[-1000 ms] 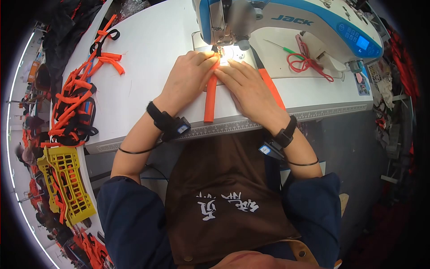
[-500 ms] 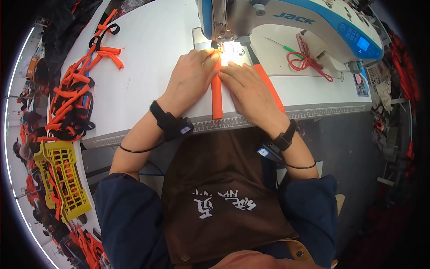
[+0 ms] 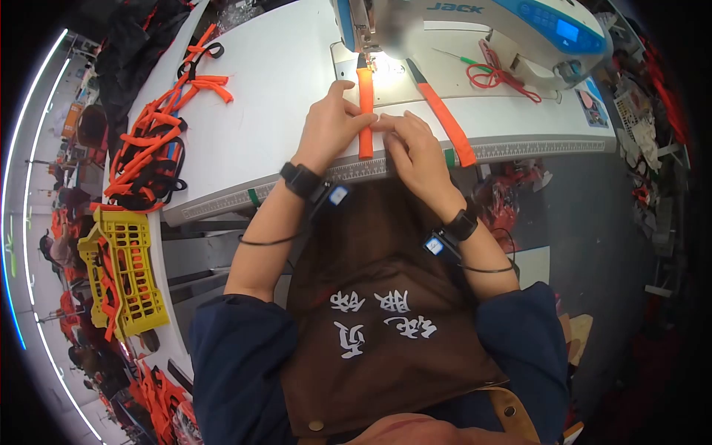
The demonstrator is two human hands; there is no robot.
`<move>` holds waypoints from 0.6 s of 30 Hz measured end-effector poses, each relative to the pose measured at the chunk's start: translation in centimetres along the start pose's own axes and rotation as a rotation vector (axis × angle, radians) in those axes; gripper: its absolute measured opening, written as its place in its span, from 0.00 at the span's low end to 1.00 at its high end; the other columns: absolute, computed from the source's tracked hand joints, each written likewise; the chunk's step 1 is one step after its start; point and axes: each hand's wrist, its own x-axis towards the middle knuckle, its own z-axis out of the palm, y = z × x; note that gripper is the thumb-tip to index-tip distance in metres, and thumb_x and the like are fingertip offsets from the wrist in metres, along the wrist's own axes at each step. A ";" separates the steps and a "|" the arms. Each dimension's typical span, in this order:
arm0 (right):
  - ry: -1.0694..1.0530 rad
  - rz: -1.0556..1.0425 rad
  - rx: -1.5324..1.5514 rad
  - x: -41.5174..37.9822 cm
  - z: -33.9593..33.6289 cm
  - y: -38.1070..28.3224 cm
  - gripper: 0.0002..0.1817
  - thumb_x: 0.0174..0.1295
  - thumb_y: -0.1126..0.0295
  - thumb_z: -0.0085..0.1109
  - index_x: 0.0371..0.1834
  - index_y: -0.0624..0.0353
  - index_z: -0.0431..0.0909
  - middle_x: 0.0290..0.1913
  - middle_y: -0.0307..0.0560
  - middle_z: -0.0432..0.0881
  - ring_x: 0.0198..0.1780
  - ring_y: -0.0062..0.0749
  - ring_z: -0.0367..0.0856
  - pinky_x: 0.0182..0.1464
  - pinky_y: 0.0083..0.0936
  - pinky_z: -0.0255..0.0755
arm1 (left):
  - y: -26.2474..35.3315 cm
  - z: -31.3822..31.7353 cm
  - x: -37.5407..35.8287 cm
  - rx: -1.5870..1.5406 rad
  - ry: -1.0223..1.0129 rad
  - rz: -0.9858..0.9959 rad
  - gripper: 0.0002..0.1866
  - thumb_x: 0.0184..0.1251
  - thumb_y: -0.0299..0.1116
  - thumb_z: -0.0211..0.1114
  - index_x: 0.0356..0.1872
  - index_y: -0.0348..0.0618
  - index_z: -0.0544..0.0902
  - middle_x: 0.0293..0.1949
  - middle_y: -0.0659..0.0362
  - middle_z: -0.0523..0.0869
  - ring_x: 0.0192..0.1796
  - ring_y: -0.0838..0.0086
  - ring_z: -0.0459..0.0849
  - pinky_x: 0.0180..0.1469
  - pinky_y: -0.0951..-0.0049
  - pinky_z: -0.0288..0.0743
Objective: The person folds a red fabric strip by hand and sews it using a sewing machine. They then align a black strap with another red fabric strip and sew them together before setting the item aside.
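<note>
An orange fabric strip (image 3: 366,95) with a dark strap end lies lengthwise, its far end at the needle of the sewing machine (image 3: 463,22). My left hand (image 3: 332,126) is at the strip's left side, thumb laid across it and forefinger raised apart. To the right, my right hand (image 3: 421,152) has bent fingers whose tips meet the left thumb tip beside the strip; its thumb is apart and nothing shows in it. A second orange strip (image 3: 447,122) with a dark end lies slantwise beyond my right hand.
Tangled orange and black straps (image 3: 152,152) lie on the left of the white table (image 3: 259,96). A yellow plastic basket (image 3: 130,271) holds orange pieces. A red cord (image 3: 493,74) and a green-handled pointed tool (image 3: 475,64) lie right of the needle. A ruler (image 3: 534,148) runs along the front edge.
Both hands have drawn back from the needle toward the table's front edge. The left forefinger has lifted off the strip. The camera view has shifted too.
</note>
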 end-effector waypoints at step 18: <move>0.159 0.160 -0.098 5.0 -2.8 5.0 0.16 0.67 0.74 0.59 0.54 0.60 0.89 0.54 0.56 0.92 0.57 0.54 0.88 0.64 0.45 0.81 | -3.7 -3.5 2.9 -0.827 -0.350 -0.448 0.26 0.79 0.26 0.71 0.73 0.27 0.78 0.55 0.49 0.94 0.53 0.69 0.95 0.60 0.75 0.90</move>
